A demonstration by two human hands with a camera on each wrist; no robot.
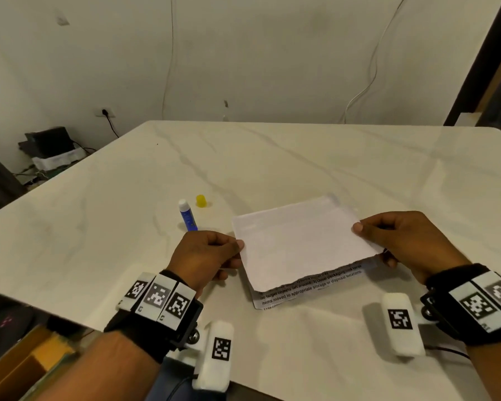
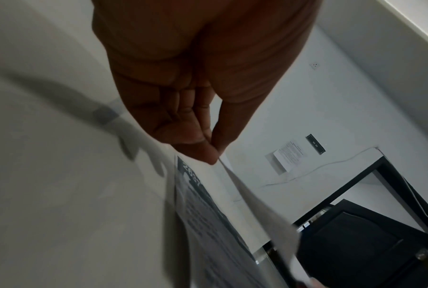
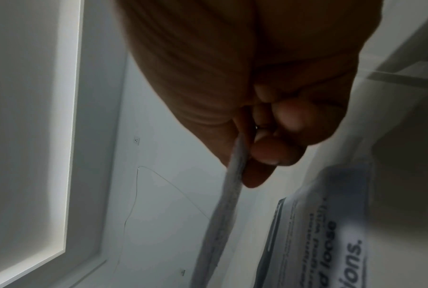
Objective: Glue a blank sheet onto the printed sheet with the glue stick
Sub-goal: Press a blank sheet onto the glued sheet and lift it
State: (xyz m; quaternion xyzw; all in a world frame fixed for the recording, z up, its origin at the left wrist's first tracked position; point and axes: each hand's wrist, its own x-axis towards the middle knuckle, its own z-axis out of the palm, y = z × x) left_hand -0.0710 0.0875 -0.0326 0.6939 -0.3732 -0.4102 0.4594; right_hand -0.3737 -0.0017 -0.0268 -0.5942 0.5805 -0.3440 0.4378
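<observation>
A blank white sheet (image 1: 298,244) hangs just above the printed sheet (image 1: 310,289), whose text lines show along its near edge on the table. My left hand (image 1: 209,256) pinches the blank sheet's left edge between thumb and fingers, and my right hand (image 1: 399,238) pinches its right edge. In the left wrist view my left hand (image 2: 214,152) holds the blank sheet (image 2: 257,206) edge-on above the printed sheet (image 2: 208,220). The right wrist view shows my right hand (image 3: 247,155) gripping the sheet's edge (image 3: 223,210). The blue glue stick (image 1: 187,215) lies uncapped to the left, its yellow cap (image 1: 201,201) standing beside it.
The pale marbled table (image 1: 272,169) spreads wide around the sheets. Off its left edge sit a dark box and cables on the floor (image 1: 49,149), with a wooden crate (image 1: 21,369) at the near left. Cords hang on the wall behind.
</observation>
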